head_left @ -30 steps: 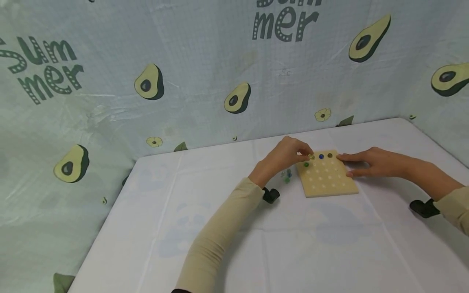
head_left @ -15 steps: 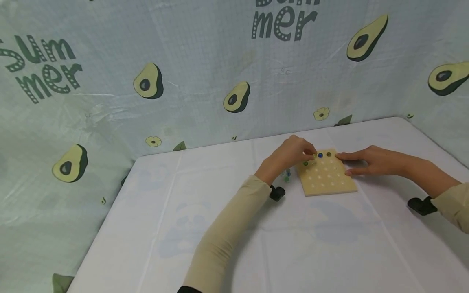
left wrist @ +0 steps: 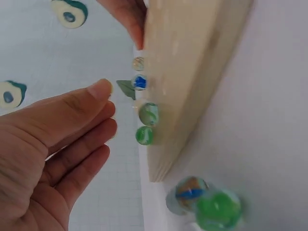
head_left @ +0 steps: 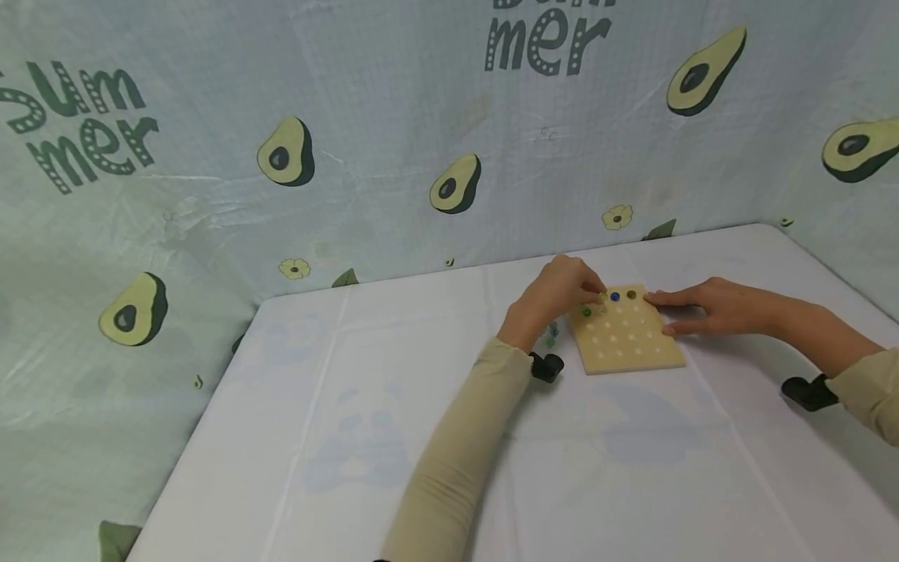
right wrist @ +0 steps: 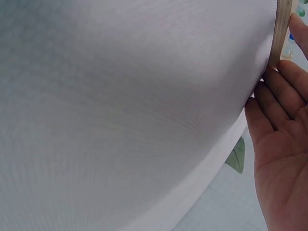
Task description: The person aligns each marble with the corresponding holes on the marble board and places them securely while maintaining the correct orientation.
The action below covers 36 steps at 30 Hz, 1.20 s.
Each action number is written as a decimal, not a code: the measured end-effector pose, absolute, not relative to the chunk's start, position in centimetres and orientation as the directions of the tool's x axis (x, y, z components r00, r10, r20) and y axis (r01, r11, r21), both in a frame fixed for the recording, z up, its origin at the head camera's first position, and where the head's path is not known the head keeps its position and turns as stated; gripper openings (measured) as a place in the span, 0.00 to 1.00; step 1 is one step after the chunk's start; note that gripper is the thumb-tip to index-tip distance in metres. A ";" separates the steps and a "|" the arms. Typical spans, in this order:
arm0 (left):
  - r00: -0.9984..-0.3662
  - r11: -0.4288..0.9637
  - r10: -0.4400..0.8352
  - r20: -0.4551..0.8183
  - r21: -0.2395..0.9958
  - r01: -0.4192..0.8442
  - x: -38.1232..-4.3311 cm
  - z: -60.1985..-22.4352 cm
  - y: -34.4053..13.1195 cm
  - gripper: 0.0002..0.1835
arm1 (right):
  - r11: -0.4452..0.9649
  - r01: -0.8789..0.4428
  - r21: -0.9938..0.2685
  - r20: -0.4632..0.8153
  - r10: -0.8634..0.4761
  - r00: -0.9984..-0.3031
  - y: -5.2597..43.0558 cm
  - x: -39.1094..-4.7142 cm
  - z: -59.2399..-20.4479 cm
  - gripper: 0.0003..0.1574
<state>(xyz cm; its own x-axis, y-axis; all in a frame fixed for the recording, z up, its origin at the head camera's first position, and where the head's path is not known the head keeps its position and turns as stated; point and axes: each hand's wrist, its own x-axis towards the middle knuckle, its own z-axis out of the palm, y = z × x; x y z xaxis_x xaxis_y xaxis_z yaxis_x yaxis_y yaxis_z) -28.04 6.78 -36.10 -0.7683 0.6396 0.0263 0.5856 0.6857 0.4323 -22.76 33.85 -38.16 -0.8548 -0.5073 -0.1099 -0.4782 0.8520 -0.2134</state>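
Note:
A square wooden board (head_left: pixel 632 343) with rows of shallow dimples lies on the table. Over its far left corner, my left hand (head_left: pixel 558 289) pinches a marble, mostly hidden by the fingertips; only a yellowish sliver shows. Blue (head_left: pixel 614 297) and brownish (head_left: pixel 631 295) marbles sit in the far row. A green marble (head_left: pixel 586 311) and a clear one (left wrist: pixel 148 114) lie near the left edge. My right hand (head_left: pixel 716 306) rests its extended fingers and thumb against the board's right edge; in the right wrist view its fingers (right wrist: pixel 284 94) touch the board's side.
Several loose glass marbles (head_left: pixel 552 334) lie left of the board, including a green one (left wrist: pixel 219 210). A white cloth covers the table (head_left: pixel 421 437). An avocado-print curtain (head_left: pixel 379 156) hangs behind the table's far edge.
My left hand has shifted slightly right and away over the board's far left corner. A clear marble near the green one now shows more plainly. My right hand stays at the board's edge.

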 end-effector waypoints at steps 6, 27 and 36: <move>-0.805 0.712 0.593 0.012 0.459 0.531 -27.9 -36.2 6.8 0.11 | 0.850 -0.480 -0.218 -0.104 -0.509 -0.854 33.8 -22.6 -38.1 0.40; -0.794 0.691 0.607 0.027 0.477 0.544 -27.8 -37.7 7.4 0.11 | 0.852 -0.475 -0.222 -0.104 -0.505 -0.857 33.8 -22.8 -38.0 0.41; -0.765 0.656 0.641 0.058 0.476 0.586 -27.7 -37.7 7.2 0.11 | 0.830 -0.503 -0.241 -0.078 -0.533 -0.842 34.0 -22.9 -38.0 0.39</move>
<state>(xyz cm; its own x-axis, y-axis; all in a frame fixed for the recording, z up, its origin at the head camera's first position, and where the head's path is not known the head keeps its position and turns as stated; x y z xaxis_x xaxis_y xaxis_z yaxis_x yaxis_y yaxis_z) -27.74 7.24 -37.70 -0.7655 0.6408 0.0580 0.5855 0.6563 0.4758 -22.88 33.95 -38.03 -0.8423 -0.5333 -0.0781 -0.5032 0.8300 -0.2407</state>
